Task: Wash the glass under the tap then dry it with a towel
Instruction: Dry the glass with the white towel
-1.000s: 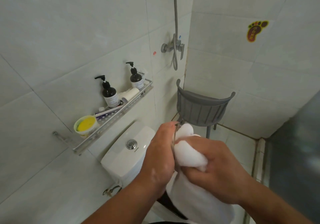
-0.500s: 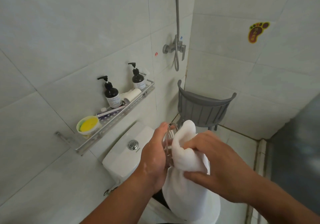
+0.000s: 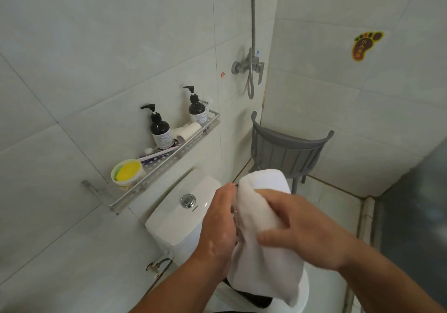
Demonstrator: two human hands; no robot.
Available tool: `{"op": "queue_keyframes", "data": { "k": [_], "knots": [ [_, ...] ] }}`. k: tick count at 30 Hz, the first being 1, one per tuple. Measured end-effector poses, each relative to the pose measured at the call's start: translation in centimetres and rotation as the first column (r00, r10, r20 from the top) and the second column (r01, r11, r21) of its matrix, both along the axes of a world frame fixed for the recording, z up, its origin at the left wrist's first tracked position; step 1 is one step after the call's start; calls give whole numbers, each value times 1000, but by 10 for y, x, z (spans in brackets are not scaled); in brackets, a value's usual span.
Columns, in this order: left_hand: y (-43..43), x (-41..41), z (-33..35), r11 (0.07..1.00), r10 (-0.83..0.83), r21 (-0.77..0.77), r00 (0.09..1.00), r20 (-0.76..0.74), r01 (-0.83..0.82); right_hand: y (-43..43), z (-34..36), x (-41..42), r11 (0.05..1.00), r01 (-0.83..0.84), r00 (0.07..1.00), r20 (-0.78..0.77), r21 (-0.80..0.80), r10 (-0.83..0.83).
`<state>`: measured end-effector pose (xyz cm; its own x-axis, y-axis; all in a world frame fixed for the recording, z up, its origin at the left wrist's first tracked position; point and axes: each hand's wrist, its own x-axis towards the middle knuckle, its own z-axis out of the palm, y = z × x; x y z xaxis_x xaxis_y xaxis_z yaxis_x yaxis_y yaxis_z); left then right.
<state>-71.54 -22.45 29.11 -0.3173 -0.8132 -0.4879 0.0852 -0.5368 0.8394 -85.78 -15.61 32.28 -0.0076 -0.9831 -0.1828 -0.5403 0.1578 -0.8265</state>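
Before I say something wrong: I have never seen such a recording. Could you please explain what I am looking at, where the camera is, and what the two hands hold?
There is no machine here. These are a person's two bare hands, filmed by one wide camera worn on the head, which looks forward and down. So every picture has the same viewpoint.

The place is a bathroom. The left hand holds the glass, but only a thin edge of it shows between the hand and the cloth. The right hand grips a white towel that is wrapped over the glass.

Below the hands is a white toilet tank. On the wall shelf stand a dark pump bottle, a second pump bottle and a yellow tub. Behind are a grey chair and the shower tap.
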Motion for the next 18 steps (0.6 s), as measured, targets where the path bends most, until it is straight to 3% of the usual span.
{"op": "queue_keyframes", "data": {
  "k": [2, 7, 10, 14, 18],
  "knots": [
    [-2, 2, -2, 1000, 21, 20, 1000, -15, -20, 8, -12, 3, 995, -99, 995, 26, 8, 99],
    [2, -2, -6, 994, 2, -105, 999, -38, -6, 8, -26, 23, 929, 343, 916, 270, -143, -296],
    [5, -5, -4, 988, -10, -152, 999, -42, 3, 5, -18, 32, 946, 260, 938, 282, -194, -199],
    [6, -6, 7, 998, 26, -59, 999, 18, -25, 7, -13, 27, 973, 135, 982, 152, -189, -107],
    [-2, -3, 14, 994, -80, 72, 996, 45, 77, 11, -12, 23, 964, 9, 987, -150, -265, -51]
  ]
}}
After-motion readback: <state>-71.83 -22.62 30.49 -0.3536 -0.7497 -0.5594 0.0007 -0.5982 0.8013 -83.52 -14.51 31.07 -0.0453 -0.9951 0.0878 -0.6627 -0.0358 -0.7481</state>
